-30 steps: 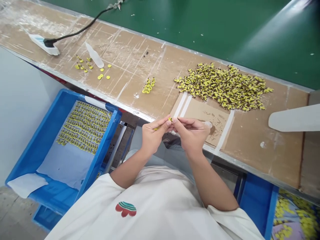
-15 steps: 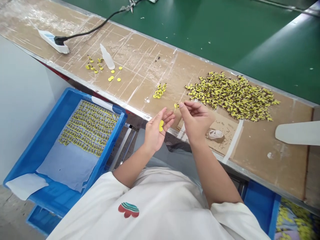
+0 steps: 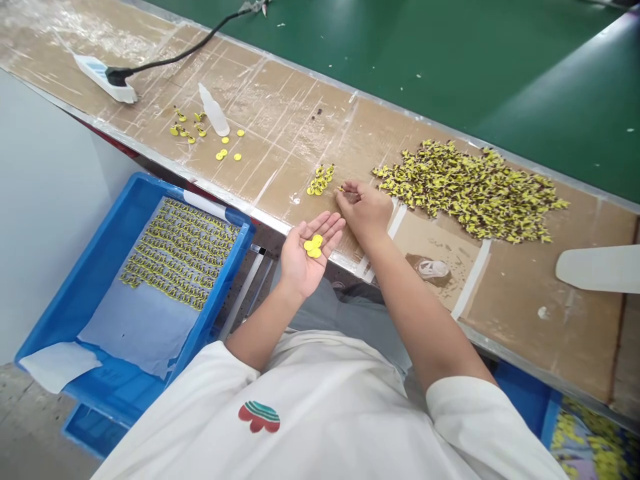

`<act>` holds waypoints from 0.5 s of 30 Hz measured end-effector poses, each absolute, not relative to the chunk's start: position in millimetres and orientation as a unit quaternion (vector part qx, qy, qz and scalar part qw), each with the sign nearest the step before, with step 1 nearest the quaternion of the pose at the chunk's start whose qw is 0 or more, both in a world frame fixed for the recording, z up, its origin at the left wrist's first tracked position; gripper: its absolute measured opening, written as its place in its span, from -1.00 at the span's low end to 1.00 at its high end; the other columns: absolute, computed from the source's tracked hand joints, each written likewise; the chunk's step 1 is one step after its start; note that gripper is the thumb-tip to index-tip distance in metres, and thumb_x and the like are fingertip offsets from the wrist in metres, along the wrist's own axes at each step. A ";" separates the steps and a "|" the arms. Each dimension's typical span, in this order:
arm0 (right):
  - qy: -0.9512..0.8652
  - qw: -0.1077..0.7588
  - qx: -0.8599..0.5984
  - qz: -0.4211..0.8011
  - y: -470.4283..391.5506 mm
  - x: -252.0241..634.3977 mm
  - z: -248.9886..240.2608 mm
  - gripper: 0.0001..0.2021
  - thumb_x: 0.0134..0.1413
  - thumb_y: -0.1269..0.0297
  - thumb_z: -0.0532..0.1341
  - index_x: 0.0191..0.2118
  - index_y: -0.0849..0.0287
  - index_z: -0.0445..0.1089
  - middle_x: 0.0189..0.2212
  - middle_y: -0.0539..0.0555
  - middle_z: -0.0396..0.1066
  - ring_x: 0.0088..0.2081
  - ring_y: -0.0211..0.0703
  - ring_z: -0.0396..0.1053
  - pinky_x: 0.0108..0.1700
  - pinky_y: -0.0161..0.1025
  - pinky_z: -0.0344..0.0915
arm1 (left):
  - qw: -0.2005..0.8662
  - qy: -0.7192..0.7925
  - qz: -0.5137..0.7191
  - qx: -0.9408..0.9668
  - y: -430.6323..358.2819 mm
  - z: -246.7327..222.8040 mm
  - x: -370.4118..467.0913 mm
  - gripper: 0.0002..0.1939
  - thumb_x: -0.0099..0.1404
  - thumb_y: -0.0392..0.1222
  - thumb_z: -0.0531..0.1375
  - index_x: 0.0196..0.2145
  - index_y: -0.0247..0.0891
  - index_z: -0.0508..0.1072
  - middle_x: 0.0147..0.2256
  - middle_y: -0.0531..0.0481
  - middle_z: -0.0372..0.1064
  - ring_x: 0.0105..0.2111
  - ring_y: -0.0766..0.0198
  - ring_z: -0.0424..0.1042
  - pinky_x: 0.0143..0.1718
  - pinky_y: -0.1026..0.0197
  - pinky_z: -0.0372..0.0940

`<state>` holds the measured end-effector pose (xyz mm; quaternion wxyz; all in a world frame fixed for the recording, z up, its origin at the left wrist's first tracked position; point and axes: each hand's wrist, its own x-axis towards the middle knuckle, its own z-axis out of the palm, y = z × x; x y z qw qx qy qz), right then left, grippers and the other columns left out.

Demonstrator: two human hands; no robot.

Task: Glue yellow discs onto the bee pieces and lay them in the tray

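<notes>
Yellow, flat, round discs (image 3: pixel 313 247) overlap on the left hand (image 3: pixel 303 265).

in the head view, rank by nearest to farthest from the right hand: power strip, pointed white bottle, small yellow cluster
1. Small yellow cluster: just left of the right hand
2. Pointed white bottle: farther left
3. Power strip: farthest left

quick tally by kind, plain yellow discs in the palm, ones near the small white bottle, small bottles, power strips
Small white bottle: 1
Power strip: 1
Yellow discs beside the bottle: 5
Yellow discs in palm: 3 visible
Total: 10
</notes>
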<state>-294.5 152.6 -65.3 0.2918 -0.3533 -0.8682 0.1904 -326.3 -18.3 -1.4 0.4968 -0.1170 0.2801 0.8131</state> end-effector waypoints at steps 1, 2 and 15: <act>-0.864 0.299 -0.356 0.192 152.3 -293.4 -64.1 -0.68 0.13 0.10 0.31 -0.06 0.15 0.55 -0.21 0.11 0.63 -0.24 -0.04 0.57 -0.11 -0.16 0.40 | 0.497 0.281 0.813 -0.114 -17.7 -1.3 -326.2 -0.61 0.40 -0.13 0.04 -0.08 -0.46 0.54 0.03 -0.30 0.52 0.22 0.03 0.40 0.18 0.16 0.34; -0.858 0.312 -0.358 0.193 151.1 -291.4 -61.8 -0.65 0.11 0.07 0.33 -0.05 0.16 0.55 -0.22 0.13 0.62 -0.27 -0.04 0.56 -0.13 -0.15 0.40 | 0.497 0.282 0.813 -0.110 -17.2 -1.1 -326.0 -0.61 0.40 -0.12 0.05 -0.08 -0.44 0.55 0.02 -0.27 0.53 0.21 0.04 0.41 0.19 0.16 0.33; -0.928 0.252 -0.054 0.268 97.1 -203.1 0.1 -0.64 0.25 0.32 0.24 0.14 -0.05 0.45 -0.07 0.01 0.60 -0.06 -0.12 0.54 0.03 -0.18 0.44 | 0.579 0.282 0.761 -0.087 -10.4 9.1 -314.3 -0.55 0.39 0.01 0.04 -0.08 -0.38 0.56 0.11 -0.28 0.48 0.18 0.07 0.42 0.14 0.17 0.34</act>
